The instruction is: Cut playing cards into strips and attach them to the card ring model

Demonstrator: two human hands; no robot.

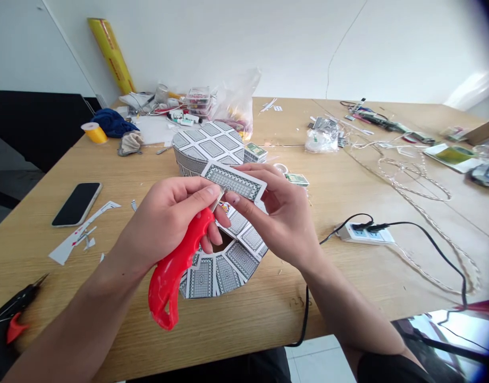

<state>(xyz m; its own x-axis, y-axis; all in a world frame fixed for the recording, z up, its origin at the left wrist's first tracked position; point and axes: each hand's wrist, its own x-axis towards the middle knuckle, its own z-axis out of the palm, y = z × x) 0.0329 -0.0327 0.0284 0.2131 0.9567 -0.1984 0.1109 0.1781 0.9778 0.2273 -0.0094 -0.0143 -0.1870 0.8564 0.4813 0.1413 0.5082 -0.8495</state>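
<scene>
My left hand [176, 213] is closed on a tool with a red, finger-grooved plastic handle [168, 276]. Thumb and fingers pinch the tool's narrow metal end, beside the card's lower edge; its exact kind is partly hidden. In my right hand [282, 213] is a playing card [234, 181], patterned back up, gripped between thumb and fingers. Below both hands lies a ring of overlapping playing cards [228, 274], its middle partly covered by my fingers. Just behind stands a round box covered with cards [208, 146].
A glue gun [17, 319] lies at the left edge, near a phone [77, 204] and paper scraps [79, 234]. Stacked cards [255, 152] sit beside the round box. To the right, a power strip [366, 233] has black cables plugged in; a braided cord [423, 218] trails beyond.
</scene>
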